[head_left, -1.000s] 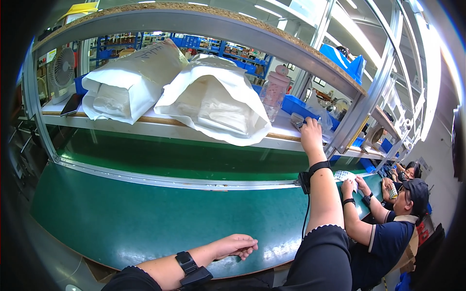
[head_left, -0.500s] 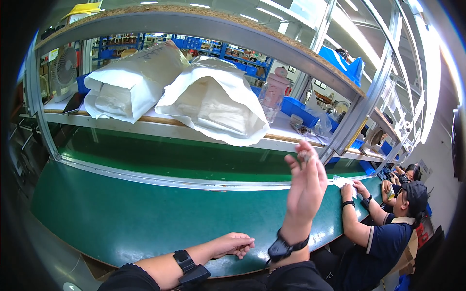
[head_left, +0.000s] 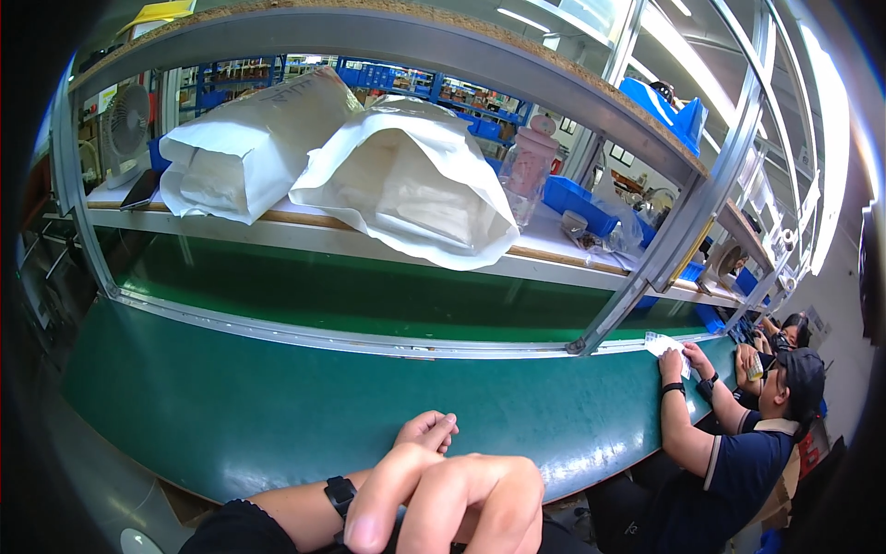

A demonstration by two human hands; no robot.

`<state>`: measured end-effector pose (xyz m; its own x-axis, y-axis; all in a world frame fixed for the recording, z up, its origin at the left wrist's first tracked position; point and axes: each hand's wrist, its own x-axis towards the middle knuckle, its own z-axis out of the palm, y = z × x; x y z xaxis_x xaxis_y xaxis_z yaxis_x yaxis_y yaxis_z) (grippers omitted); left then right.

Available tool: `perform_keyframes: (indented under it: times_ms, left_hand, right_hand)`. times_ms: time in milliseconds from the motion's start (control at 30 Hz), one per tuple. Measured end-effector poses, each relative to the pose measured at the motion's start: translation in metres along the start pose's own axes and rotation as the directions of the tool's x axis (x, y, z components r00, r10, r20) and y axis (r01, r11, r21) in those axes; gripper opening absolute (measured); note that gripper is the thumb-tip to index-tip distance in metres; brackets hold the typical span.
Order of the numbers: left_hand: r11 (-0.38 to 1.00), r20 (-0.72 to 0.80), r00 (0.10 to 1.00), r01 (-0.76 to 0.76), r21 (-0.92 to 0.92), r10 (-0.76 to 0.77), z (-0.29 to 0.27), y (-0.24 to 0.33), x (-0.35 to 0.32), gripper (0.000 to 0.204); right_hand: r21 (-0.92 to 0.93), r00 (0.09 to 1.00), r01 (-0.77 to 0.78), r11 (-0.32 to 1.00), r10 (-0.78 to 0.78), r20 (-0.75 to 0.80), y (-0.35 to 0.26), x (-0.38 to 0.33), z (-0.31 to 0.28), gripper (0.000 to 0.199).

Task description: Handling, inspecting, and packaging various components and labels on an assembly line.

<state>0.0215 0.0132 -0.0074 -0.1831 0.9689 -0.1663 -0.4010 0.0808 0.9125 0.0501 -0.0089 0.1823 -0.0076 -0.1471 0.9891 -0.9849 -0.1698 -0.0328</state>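
Observation:
My right hand (head_left: pixel 452 494) looms large at the bottom of the view. Its fingers bend loosely downward and stand apart; the lower edge cuts off some of the tips, its palm is hidden, and no object shows in it. Just behind it, my left hand (head_left: pixel 427 430) is over the green tabletop (head_left: pixel 249 406) with its fingers curled in and the thumb against them. Nothing shows in that hand. A dark band with a device (head_left: pixel 341 495) circles my left wrist, partly covered by the right hand.
Two open white sacks (head_left: pixel 217 175) (head_left: pixel 415 185) lie on the shelf above the table. Beside them stand a pink clear bottle (head_left: pixel 528 171) and a blue bin (head_left: pixel 580 205). At right, a co-worker in a dark cap (head_left: pixel 801 379) holds a white sheet (head_left: pixel 666 348).
My right hand has dropped from its raised place near the shelf and come close to the camera. My left hand has curled tighter and shows slightly farther up. The view has shifted slightly.

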Motion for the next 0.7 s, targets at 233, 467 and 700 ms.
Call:
perform_keyframes:
  times_ms: [233,467,700]
  left_hand:
    - [0.999,0.045,0.999,0.030,-0.028,-0.029,-0.003,0.004,-0.005,0.026]
    - [1.000,0.056,0.998,-0.016,0.018,0.015,-0.002,0.003,-0.006,0.026]
    - [1.000,0.054,0.999,0.007,0.003,-0.007,-0.005,0.004,-0.006,0.026]
  right_hand:
    - [-0.003,0.999,-0.013,1.000,0.013,-0.038,0.002,-0.005,0.005,0.020]
    - [-0.041,0.999,0.030,0.999,-0.032,-0.033,-0.002,-0.003,0.000,0.019]
    - [-0.052,0.998,0.040,0.998,-0.043,-0.054,0.001,-0.002,0.003,0.019]
